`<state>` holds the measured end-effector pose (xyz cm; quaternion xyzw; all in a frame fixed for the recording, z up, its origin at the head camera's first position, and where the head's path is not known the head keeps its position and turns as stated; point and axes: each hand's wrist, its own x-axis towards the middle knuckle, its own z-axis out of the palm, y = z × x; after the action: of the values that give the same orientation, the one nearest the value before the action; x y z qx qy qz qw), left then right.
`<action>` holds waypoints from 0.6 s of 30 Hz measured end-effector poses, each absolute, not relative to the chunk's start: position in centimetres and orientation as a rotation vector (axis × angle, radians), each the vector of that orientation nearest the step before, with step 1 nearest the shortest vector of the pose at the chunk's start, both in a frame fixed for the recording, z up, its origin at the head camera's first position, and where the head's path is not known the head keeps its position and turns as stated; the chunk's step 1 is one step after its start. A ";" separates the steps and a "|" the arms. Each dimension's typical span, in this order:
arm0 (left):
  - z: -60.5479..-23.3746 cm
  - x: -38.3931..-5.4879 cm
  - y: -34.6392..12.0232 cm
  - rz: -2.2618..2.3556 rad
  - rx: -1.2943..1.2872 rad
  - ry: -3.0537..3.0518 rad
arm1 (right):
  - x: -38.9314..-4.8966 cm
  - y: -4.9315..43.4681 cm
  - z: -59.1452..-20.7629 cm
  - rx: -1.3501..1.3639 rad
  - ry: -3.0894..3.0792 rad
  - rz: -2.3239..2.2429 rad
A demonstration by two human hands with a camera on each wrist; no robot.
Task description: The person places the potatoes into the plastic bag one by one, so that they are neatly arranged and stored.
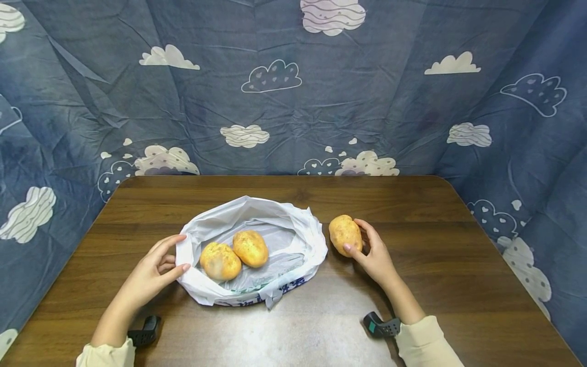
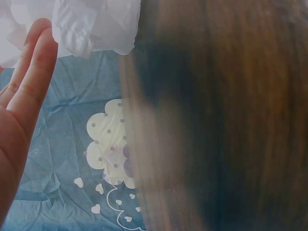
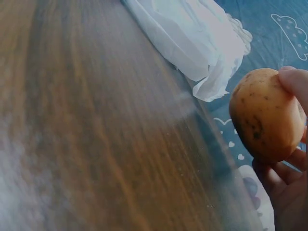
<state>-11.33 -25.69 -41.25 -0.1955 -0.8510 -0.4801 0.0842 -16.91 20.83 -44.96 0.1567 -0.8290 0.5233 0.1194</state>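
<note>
A white plastic bag (image 1: 247,204) lies on the table with its mouth spread wide, and two potatoes sit inside: one potato (image 1: 220,261) at the left, another potato (image 1: 250,248) touching it. My left hand (image 1: 149,275) holds the bag's left rim between thumb and fingers; the left wrist view shows its straight fingers (image 2: 36,72) against the plastic. To the right of the bag, my right hand (image 1: 373,255) grips a third potato (image 1: 344,234) with thumb and fingertips. Dark specks mark this potato (image 3: 262,115) in the right wrist view.
The brown wooden table (image 1: 293,336) carries the bag. Behind and beside it hangs a blue cloth (image 1: 275,112) printed with clouds. Each wrist wears a black strap, like the right strap (image 1: 382,326).
</note>
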 end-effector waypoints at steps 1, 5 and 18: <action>-41.3 -11.3 -25.7 -1.434 -0.585 -2.537 | -16.7 20.6 -44.5 0.456 -2.417 1.531; -41.2 -11.3 -25.7 -1.438 -0.589 -2.531 | -15.9 19.7 -42.6 0.451 -2.397 1.544; -41.3 -11.4 -25.8 -1.435 -0.582 -2.535 | -15.8 18.4 -41.2 0.467 -2.324 1.583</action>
<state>-11.36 -25.80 -41.26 -0.1953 -0.8502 -0.4814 0.0852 -15.80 18.36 -41.21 0.1620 -0.8068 0.5494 0.1449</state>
